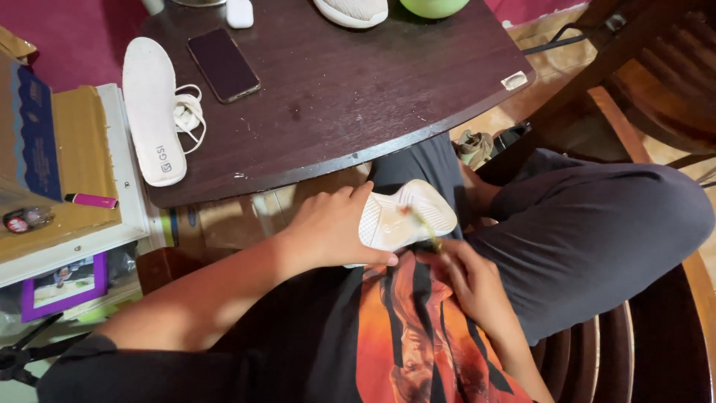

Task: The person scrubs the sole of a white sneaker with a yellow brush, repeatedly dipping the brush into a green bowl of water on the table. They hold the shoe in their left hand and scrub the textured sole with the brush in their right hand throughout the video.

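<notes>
A white shoe (406, 216) lies sole-up in my lap, below the table's near edge. My left hand (335, 227) grips it from the left, fingers wrapped over its side. My right hand (466, 280) sits just below the shoe and pinches a thin, blurred stick-like tool (424, 226) whose tip rests on the sole. What kind of tool it is cannot be made out.
A dark round wooden table (350, 89) holds a white insole (153, 108), white laces (188, 116), a black phone (222, 65), another white shoe (352, 10) and a green round object (434, 6). A shelf with a pink marker (91, 200) stands left; a wooden chair (649, 67) right.
</notes>
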